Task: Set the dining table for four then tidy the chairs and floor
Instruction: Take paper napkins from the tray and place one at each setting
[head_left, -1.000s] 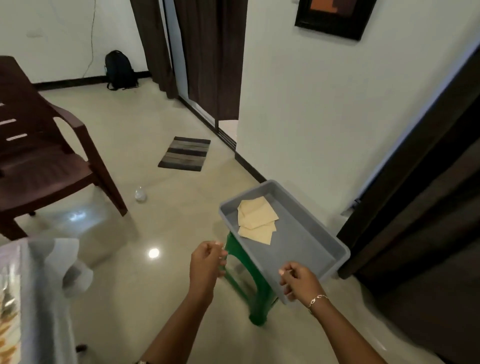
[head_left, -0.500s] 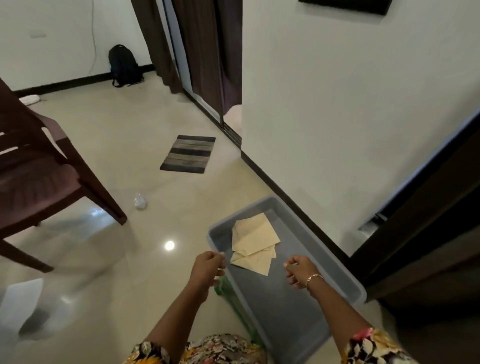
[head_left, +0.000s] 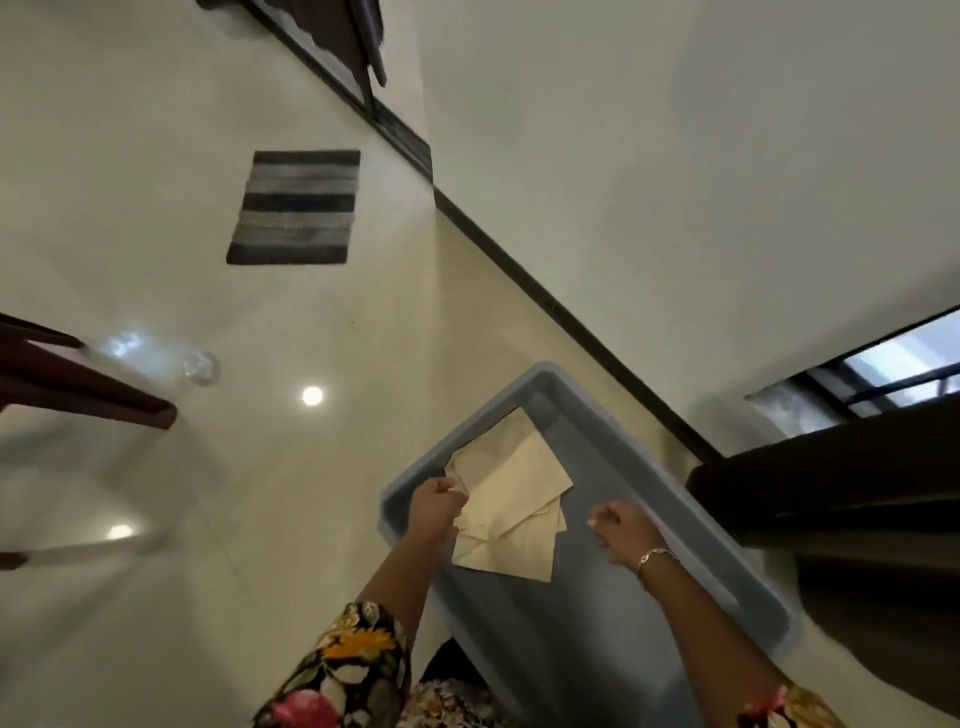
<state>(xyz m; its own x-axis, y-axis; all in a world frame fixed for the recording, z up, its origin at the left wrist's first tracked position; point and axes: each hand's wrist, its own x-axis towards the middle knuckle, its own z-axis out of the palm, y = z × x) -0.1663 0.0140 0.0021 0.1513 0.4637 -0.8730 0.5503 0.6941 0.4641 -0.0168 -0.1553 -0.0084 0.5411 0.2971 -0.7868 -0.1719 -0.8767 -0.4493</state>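
Napkins of beige folded cloth (head_left: 514, 493) lie in an overlapping, fanned stack inside one shallow grey-blue plastic tray (head_left: 540, 371), towards its far left end. At least three layers show at the edges, but the exact count cannot be told. Two bare hands reach in from below. The left hand (head_left: 434, 512) sits at the tray's left rim, against the left edge of the napkins, with its fingers (head_left: 457, 491) curled. Whether they pinch the cloth or only touch it cannot be told. The right hand (head_left: 618, 530) hangs over the bare tray floor just right of the stack, apart from the cloth, its fingers (head_left: 597, 519) curled inward with nothing seen in them. One thin gold-coloured bracelet (head_left: 655, 555) circles the right wrist, and two floral sleeves (head_left: 353, 670) show at the bottom edge. One glossy cream tiled floor (head_left: 260, 519) carries two bright light reflections. One rectangular mat with grey and black stripes (head_left: 296, 208) lies well beyond the tray. One small clear crumpled object (head_left: 201, 368) sits near one dark brown chair (head_left: 78, 387), which the left edge cuts off. A dark skirting board (head_left: 545, 296) runs along the white wall (head_left: 675, 156), and dark brown drapery (head_left: 857, 493) crowds the tray's right side.
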